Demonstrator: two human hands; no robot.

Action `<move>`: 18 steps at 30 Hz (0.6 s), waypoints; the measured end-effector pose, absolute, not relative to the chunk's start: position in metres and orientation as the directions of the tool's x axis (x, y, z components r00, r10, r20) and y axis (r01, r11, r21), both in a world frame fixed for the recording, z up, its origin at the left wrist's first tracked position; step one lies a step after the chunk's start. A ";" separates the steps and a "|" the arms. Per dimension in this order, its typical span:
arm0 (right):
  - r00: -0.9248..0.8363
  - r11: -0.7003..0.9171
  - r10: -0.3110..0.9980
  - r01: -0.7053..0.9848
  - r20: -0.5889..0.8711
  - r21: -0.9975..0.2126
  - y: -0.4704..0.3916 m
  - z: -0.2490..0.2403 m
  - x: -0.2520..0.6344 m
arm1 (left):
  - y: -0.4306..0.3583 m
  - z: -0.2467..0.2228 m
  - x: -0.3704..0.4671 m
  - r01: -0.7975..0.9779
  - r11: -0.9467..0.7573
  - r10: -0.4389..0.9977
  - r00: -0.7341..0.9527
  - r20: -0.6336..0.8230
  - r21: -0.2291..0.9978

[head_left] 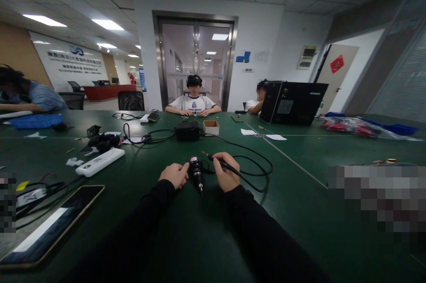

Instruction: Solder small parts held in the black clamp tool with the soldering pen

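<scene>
An electric screwdriver (197, 168), black with a red ring at its far end, lies on the green table with its metal bit toward me. Just left of it rests my left hand (175, 175), fingers curled and thumb close to the tool's body; I see nothing in it, and whether it touches the tool is unclear. On the other side my right hand (228, 171) pinches a black cable plug (209, 156), its slim coppery tip pointing left toward the screwdriver's far end. The black cable (256, 187) trails from this hand and loops on the table to the right.
Beyond the screwdriver stand a black power box (187, 131) and a small open carton (211, 127). At left lie a phone (53, 225), a white power strip (100, 162) and tangled cables. Across the table sits a person (193, 103); a black case (293, 103) stands at right.
</scene>
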State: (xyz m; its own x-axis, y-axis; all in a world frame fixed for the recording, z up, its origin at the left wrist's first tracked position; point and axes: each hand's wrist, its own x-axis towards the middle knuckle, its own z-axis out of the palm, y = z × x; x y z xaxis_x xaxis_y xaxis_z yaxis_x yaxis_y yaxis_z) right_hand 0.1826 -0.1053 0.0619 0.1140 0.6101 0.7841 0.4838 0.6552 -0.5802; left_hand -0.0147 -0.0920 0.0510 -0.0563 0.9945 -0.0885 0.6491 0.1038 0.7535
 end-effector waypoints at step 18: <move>0.084 0.657 0.623 0.484 0.778 -0.579 -0.107 0.061 0.181 | -0.025 0.033 0.028 0.634 0.161 0.982 -0.179 -0.059 0.757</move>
